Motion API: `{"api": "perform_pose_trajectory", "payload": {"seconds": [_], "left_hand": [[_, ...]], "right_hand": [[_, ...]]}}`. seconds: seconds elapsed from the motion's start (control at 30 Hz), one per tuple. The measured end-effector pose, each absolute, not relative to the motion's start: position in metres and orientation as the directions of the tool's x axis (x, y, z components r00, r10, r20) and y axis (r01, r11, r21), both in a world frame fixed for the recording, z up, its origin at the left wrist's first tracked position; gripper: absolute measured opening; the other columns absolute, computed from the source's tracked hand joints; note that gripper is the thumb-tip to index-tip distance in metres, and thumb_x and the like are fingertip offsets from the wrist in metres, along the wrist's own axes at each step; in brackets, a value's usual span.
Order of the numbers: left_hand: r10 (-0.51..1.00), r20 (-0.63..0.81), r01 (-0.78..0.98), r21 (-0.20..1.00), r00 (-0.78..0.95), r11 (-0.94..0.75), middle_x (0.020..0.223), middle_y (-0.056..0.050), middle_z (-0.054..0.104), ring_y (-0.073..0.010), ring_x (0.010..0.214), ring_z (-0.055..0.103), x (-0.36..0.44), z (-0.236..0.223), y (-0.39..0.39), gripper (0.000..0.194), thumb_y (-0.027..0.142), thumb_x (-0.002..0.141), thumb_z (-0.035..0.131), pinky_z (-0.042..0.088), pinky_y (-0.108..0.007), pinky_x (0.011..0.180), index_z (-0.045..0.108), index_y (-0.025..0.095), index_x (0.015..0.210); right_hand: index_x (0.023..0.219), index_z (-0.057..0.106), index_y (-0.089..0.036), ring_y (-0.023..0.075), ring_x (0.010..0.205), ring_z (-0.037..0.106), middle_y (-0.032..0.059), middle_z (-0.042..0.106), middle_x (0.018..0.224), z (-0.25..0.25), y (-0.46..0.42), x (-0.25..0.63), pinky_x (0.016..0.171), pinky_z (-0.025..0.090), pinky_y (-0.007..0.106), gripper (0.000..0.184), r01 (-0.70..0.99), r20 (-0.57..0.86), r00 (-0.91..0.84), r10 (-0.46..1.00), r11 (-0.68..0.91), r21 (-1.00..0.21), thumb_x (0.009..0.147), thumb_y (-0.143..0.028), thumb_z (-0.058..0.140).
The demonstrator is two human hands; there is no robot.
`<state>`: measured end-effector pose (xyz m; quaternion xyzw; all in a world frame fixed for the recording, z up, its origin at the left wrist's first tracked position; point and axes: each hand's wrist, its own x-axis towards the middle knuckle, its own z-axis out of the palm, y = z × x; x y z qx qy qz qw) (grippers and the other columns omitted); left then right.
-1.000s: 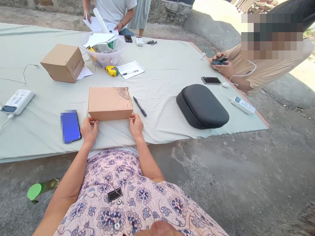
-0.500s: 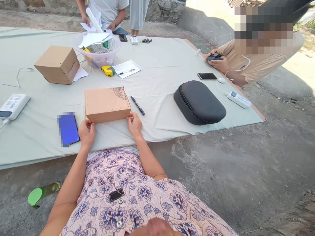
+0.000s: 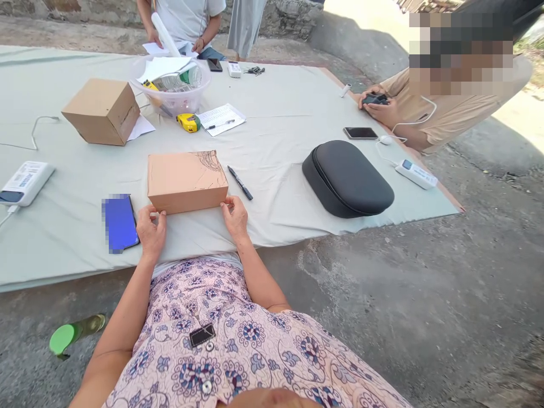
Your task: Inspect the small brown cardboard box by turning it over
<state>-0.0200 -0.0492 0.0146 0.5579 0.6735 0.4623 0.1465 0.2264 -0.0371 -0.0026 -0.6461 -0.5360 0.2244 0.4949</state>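
A flat tan cardboard box [image 3: 186,180] with black scribbles on its far right corner lies on the pale grey cloth [image 3: 272,130] before me. My left hand [image 3: 151,229] rests at the box's near left corner, fingers curled against its bottom edge. My right hand [image 3: 234,217] sits at the near right corner, fingers bent and touching the box's side. A black marker pen [image 3: 240,182] lies just right of the box. A phone with a blue screen [image 3: 120,222] lies to the left of my left hand.
A black oval case [image 3: 348,179] sits to the right. Behind are a brown cube box [image 3: 102,110], a clear bowl of items [image 3: 172,85], a yellow tape measure [image 3: 188,122] and papers. A white power bank [image 3: 23,182] lies far left. Two other people sit at the cloth's edges.
My hands stay at the box's near corners. The view has shifted slightly; the box has hardly moved.
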Motion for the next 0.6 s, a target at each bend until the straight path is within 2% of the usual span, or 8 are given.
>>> {"api": "perform_pose_trajectory", "payload": {"seconds": [0.13, 0.3, 0.47, 0.6], "left_hand": [[0.867, 0.332, 0.491, 0.863, -0.371, -0.12, 0.132, -0.013, 0.065, -0.0205, 0.116, 0.066, -0.014, 0.019, -0.056, 0.02, 0.037, 0.086, 0.057, 0.055, -0.037, 0.102, 0.048, 0.022, 0.095], [0.81, 0.429, 0.402, 0.876, -0.399, -0.266, 0.136, -0.019, 0.059, -0.0232, 0.123, 0.064, -0.002, 0.038, -0.062, 0.031, 0.035, 0.085, 0.06, 0.054, -0.04, 0.105, 0.041, 0.022, 0.106], [0.787, 0.49, 0.504, 0.82, -0.375, -0.27, 0.138, -0.02, 0.054, -0.0267, 0.125, 0.061, 0.006, 0.055, -0.059, 0.06, 0.037, 0.082, 0.066, 0.053, -0.042, 0.104, 0.039, 0.018, 0.133], [0.802, 0.498, 0.585, 0.775, -0.33, -0.24, 0.143, -0.02, 0.052, -0.03, 0.134, 0.055, 0.01, 0.066, -0.046, 0.07, 0.038, 0.081, 0.068, 0.047, -0.046, 0.114, 0.037, 0.017, 0.141]], "right_hand": [[0.096, 0.06, -0.02, 0.018, 0.084, 0.064, 0.0059, 0.07, 0.095, 0.004, -0.042, 0.224, 0.081, 0.054, 0.034, 0.028, 0.404, 0.306, 0.352, 0.885, 0.152, -0.902, 0.092, -0.046, 0.053], [0.105, 0.061, -0.02, 0.0179, 0.087, 0.064, 0.0044, 0.067, 0.09, 0.026, -0.051, 0.222, 0.081, 0.055, 0.033, 0.03, 0.434, 0.454, 0.389, 0.802, 0.275, -0.858, 0.095, -0.046, 0.053], [0.112, 0.059, -0.022, 0.0177, 0.089, 0.061, 0.0048, 0.065, 0.097, 0.045, -0.049, 0.219, 0.083, 0.055, 0.033, 0.028, 0.54, 0.612, 0.356, 0.706, 0.379, -0.752, 0.095, -0.044, 0.06], [0.117, 0.056, -0.021, 0.0203, 0.095, 0.059, 0.009, 0.064, 0.109, 0.051, -0.035, 0.211, 0.087, 0.055, 0.037, 0.043, 0.628, 0.638, 0.331, 0.695, 0.342, -0.699, 0.091, -0.054, 0.067]]}}
